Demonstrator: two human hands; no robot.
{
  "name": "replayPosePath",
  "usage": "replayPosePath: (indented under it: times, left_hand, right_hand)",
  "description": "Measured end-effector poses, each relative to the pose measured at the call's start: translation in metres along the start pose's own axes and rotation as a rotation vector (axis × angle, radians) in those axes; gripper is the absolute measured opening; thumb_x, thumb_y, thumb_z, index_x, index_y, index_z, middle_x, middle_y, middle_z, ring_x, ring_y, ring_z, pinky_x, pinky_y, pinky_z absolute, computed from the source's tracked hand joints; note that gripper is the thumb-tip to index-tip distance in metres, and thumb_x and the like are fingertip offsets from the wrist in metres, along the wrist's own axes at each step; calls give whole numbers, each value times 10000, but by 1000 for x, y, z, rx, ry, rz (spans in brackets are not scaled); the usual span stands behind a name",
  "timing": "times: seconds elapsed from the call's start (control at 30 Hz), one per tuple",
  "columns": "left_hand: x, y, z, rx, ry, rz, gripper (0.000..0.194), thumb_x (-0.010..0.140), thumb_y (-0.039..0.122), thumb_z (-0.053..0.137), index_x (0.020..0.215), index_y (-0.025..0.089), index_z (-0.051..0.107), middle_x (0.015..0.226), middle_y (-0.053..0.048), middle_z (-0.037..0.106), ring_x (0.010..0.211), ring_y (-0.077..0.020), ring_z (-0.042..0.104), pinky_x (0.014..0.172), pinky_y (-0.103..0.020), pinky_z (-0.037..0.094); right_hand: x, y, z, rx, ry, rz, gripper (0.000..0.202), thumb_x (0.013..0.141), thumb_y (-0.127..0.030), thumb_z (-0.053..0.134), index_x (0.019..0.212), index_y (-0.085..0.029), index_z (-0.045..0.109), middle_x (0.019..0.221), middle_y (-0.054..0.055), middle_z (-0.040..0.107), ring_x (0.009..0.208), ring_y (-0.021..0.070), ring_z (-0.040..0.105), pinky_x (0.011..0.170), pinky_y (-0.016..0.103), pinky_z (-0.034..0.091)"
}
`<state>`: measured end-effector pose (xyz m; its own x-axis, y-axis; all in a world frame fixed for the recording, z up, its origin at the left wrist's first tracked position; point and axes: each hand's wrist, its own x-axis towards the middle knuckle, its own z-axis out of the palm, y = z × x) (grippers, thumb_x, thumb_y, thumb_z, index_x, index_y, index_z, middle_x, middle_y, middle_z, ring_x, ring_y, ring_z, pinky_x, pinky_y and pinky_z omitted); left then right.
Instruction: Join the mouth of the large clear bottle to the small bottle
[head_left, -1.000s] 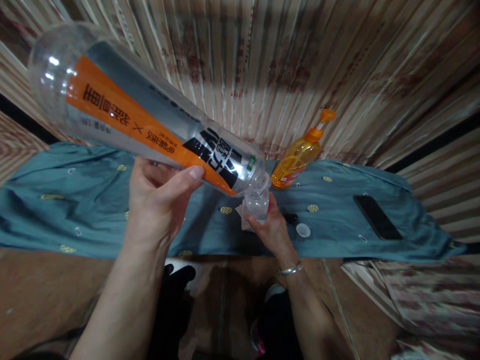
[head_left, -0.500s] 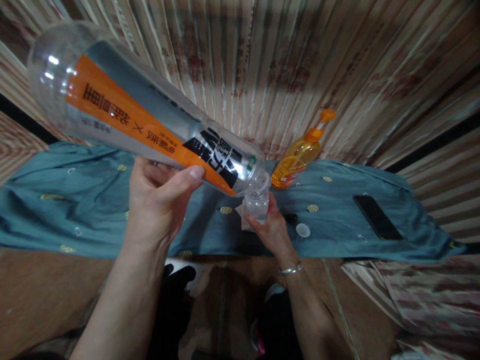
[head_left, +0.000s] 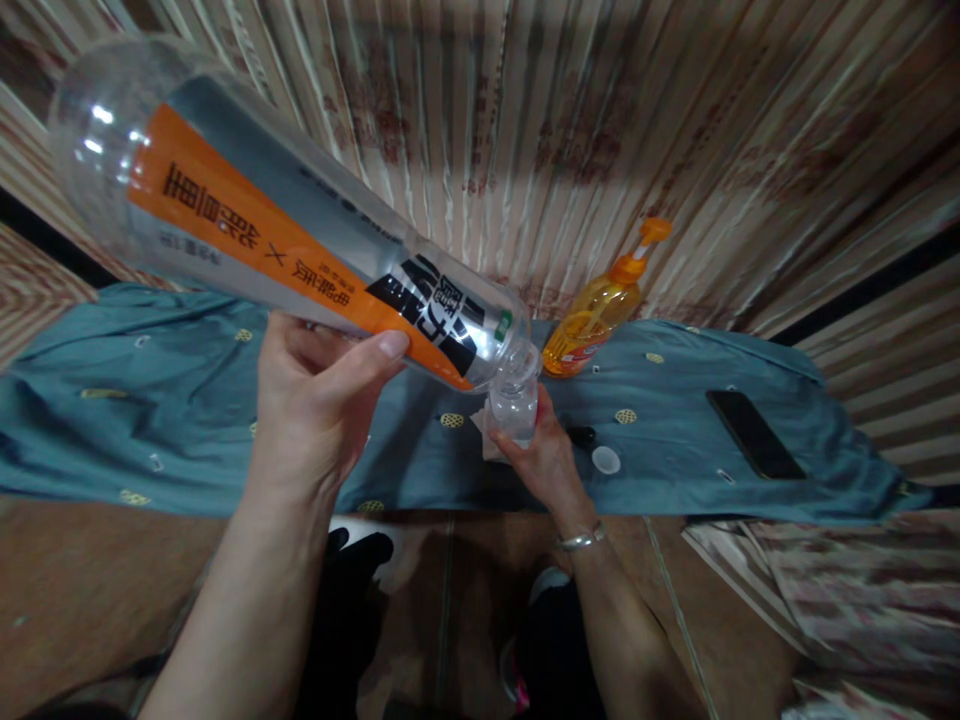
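My left hand (head_left: pixel 322 400) is wrapped round a large clear plastic bottle (head_left: pixel 285 225) with an orange, grey and black label. The bottle is tilted, its base raised at the upper left and its uncapped mouth pointing down to the right. Under that mouth, my right hand (head_left: pixel 544 450) grips a small clear container (head_left: pixel 514 412). Whether the mouth touches the container's rim, I cannot tell. Behind the small container a piece of pale paper (head_left: pixel 491 447) partly shows. A white round cap (head_left: pixel 606 460) lies just right of my right hand, beside a small dark object (head_left: pixel 582 436).
An orange pump bottle (head_left: pixel 592 325) stands at the back of the teal cloth-covered table (head_left: pixel 420 470). A black phone (head_left: pixel 754 432) lies on the right side. Striped, flowered curtains (head_left: pixel 480 150) hang behind, and brown floor tiles (head_left: pixel 97 590) show below.
The raised base of the large bottle has shifted very slightly up and left. Both hands keep their holds, and the things on the table stay in place.
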<state>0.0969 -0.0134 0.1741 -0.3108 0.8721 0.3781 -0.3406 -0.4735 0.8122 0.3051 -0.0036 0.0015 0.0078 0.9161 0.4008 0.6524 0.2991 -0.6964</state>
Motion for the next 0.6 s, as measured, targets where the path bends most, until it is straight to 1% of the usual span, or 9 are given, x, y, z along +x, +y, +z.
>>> replayPosePath:
  times: [0.13,0.27,0.37,0.47,0.6]
  left_hand:
    - [0,0,-1,-14,-5,9,405,488,216,1032,670,194,670,838,-43,746,857,-283,766,1016,-615,606]
    - [1,0,-1,-11,-13,11,417,503,220,1033,694,194,663,856,-39,743,921,-297,771,1032,-611,599]
    - [0,0,0,-17,13,2,457,468,220,1046,717,206,662,884,-33,762,917,-288,774,1035,-614,600]
    - [0,1,0,-13,45,-18,488,435,229,1054,745,219,678,880,-37,775,936,-304,774,1027,-624,603]
    - [0,1,-1,-1,16,0,464,471,231,1044,769,208,688,855,-40,753,934,-311,777,1021,-600,605]
  right_hand:
    - [0,0,0,6,10,-11,797,925,-457,731,1573,-118,415,1446,239,679,1356,384,675,1111,601,599]
    - [-1,2,1,2,13,-13,814,923,-467,736,1579,-111,410,1451,243,677,1346,387,683,1110,587,601]
    - [-1,2,1,-4,18,-18,802,935,-472,728,1587,-134,404,1459,231,675,1337,379,689,1108,591,603]
    - [-1,2,1,-8,14,-23,807,932,-466,734,1589,-139,398,1467,231,670,1345,377,682,1112,600,600]
    - [0,1,1,1,-3,-2,813,919,-467,742,1574,-118,411,1439,233,688,1338,372,688,1108,581,604]
